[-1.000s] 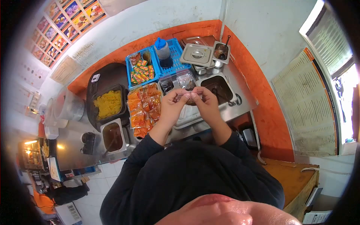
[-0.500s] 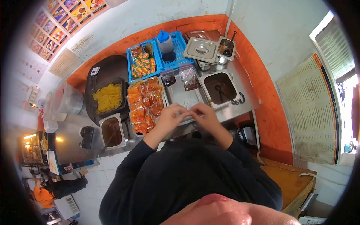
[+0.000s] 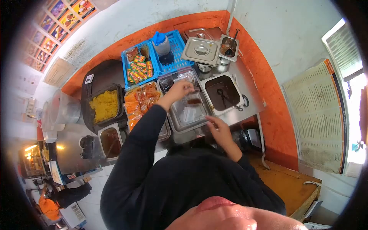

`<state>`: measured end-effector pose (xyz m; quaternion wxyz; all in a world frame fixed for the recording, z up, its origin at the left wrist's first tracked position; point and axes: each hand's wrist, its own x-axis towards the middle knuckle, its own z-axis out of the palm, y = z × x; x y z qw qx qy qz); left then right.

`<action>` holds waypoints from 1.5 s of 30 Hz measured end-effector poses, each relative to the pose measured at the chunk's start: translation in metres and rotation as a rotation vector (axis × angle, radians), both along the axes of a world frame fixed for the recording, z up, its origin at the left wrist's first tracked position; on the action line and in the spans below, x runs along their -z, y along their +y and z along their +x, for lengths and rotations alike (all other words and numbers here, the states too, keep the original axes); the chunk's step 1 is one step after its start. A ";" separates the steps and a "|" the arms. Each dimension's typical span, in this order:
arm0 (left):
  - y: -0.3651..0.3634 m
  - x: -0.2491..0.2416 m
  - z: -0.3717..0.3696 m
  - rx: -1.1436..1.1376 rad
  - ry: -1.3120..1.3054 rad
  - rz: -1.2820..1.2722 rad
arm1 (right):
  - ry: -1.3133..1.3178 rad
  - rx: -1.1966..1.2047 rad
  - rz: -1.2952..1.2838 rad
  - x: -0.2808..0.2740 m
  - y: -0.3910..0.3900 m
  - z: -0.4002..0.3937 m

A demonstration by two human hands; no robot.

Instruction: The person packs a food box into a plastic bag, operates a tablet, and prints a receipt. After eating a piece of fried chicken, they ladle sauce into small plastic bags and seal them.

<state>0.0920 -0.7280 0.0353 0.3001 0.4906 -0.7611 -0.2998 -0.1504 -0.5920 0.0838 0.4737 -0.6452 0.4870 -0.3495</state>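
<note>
My left hand (image 3: 182, 91) reaches over the metal tray (image 3: 177, 126), its fingers pinched on the top of a small clear sauce packet (image 3: 194, 101) with brown liquid at its bottom. Under it in the tray lie flat clear plastic bags (image 3: 188, 114), and filled dark packets are at the back, partly behind the hand. Near the tray's front right corner is my right hand (image 3: 220, 131), fingers apart and holding nothing I can see. Right of the tray stands a steel pan of dark sauce (image 3: 219, 87) with a black ladle (image 3: 221, 93) in it.
Orange sauce packets (image 3: 140, 100) fill the tray to the left, beside a black container of yellow food (image 3: 105, 102). Behind are blue baskets (image 3: 178, 46) with a blue-capped bottle (image 3: 161, 48), and steel lids (image 3: 201, 50). A person in orange (image 3: 48, 208) is far left.
My hands were together at the tray's front edge and have parted. The left moved forward over the tray with a sauce packet; the right drew back to the right, its fingers opening.
</note>
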 end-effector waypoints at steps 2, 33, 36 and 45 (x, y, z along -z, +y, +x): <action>-0.025 0.033 0.001 -0.112 -0.022 -0.012 | 0.036 0.001 0.003 0.003 0.007 -0.007; 0.138 -0.028 -0.024 -0.276 0.318 0.494 | -0.058 -0.048 0.042 0.031 -0.024 0.056; 0.144 -0.020 -0.026 -0.287 0.421 0.469 | 0.013 -0.036 0.075 0.018 -0.020 0.053; 0.156 -0.038 -0.034 -0.347 0.473 0.550 | 0.027 -0.088 -0.062 0.006 -0.013 0.045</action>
